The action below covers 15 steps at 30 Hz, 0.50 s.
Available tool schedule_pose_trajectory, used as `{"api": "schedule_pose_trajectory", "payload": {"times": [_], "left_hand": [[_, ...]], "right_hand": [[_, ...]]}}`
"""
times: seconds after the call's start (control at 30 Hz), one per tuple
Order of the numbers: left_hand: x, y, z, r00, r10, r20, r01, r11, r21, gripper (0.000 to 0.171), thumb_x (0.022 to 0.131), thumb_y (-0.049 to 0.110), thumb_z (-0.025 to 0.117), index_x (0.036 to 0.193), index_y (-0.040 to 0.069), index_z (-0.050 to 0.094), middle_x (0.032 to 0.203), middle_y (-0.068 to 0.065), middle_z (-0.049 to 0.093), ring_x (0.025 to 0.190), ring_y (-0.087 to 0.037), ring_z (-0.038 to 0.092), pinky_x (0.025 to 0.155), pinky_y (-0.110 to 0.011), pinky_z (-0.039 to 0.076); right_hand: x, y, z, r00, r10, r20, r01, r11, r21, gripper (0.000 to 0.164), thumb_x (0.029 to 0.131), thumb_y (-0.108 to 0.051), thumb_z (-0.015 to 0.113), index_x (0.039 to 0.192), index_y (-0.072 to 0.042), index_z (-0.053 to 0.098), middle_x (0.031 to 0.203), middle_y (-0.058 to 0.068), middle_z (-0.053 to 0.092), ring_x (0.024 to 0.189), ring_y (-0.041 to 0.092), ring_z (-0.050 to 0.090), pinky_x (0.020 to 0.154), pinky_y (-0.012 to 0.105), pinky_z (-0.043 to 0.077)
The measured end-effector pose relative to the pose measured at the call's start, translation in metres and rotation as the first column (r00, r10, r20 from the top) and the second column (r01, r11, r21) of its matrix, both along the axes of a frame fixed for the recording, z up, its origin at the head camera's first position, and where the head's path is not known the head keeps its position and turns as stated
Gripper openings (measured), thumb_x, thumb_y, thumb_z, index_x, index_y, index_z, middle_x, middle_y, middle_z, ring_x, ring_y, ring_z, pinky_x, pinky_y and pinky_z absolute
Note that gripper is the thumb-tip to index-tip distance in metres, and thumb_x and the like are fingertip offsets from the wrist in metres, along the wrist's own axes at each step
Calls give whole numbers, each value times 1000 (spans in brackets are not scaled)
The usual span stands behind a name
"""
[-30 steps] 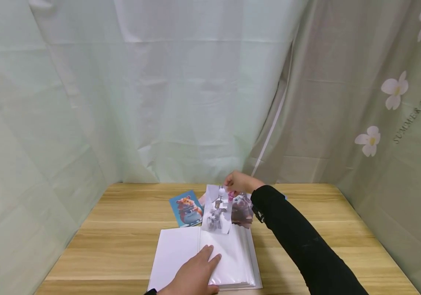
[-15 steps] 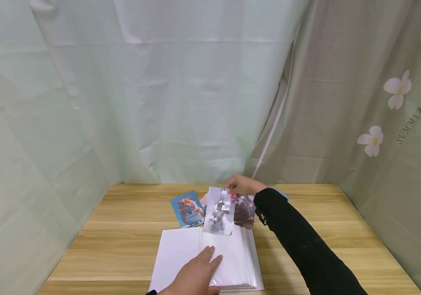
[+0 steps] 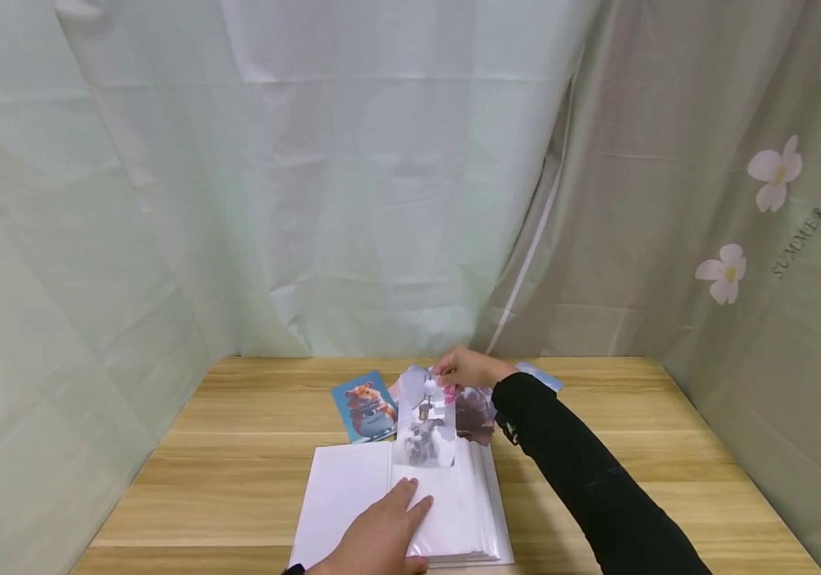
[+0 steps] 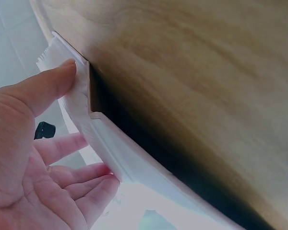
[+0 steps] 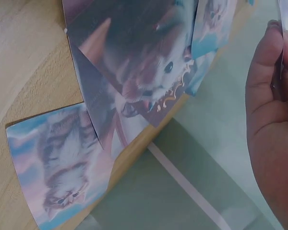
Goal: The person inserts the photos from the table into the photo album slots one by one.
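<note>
An open photo album (image 3: pixel 342 495) with white pages lies at the table's front. My left hand (image 3: pixel 382 531) rests spread on its clear sleeve page (image 3: pixel 454 511); in the left wrist view the thumb (image 4: pixel 62 81) lies at the bottom edge of the page stack. My right hand (image 3: pixel 473 369) pinches the top edge of a pale photo (image 3: pixel 426 435) with a lamp and a grey furry animal on it. The photo's lower end overlaps the top of the sleeve page. In the right wrist view, the right hand (image 5: pixel 273 110) holds the photo's edge at the far right.
A blue hamster picture (image 3: pixel 367 409) lies behind the album on the left. Further animal photos, including a brown one (image 3: pixel 475 417) and a kitten one (image 5: pixel 62 165), overlap behind and right of it. Curtains (image 3: pixel 382 200) enclose the wooden table (image 3: pixel 238 463).
The right hand has moved slightly down toward the album with the photo, whose lower end now reaches further over the sleeve page. The left hand stays in place.
</note>
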<state>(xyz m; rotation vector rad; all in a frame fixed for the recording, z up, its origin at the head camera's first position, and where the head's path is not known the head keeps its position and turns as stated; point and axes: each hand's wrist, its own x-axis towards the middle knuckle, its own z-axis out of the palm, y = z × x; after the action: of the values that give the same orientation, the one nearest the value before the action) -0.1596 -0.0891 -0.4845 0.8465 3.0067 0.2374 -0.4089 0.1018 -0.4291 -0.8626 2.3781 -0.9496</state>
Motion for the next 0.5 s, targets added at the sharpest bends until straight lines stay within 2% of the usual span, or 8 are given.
{"api": "schedule_pose_trajectory", "payload": {"times": [0.27, 0.5], "left_hand": [[0, 0, -1, 1000, 1, 4, -1, 1000, 3, 76, 74, 47, 85, 136, 9, 62, 140, -20, 54, 128, -33, 54, 99, -38, 51], [1, -1, -3, 999, -12, -50, 12, 1000, 7, 79, 72, 48, 86, 135, 8, 62, 138, -21, 55, 127, -35, 55, 98, -37, 52]], "right_hand": [[6, -3, -3, 999, 45, -14, -44, 998, 51, 22, 97, -4, 64, 117, -2, 72, 97, 6, 73, 70, 24, 65, 73, 46, 56], [13, -6, -5, 999, 41, 24, -43, 996, 78, 22, 96, -5, 66, 117, -2, 72, 96, 4, 73, 66, 13, 62, 81, 51, 56]]}}
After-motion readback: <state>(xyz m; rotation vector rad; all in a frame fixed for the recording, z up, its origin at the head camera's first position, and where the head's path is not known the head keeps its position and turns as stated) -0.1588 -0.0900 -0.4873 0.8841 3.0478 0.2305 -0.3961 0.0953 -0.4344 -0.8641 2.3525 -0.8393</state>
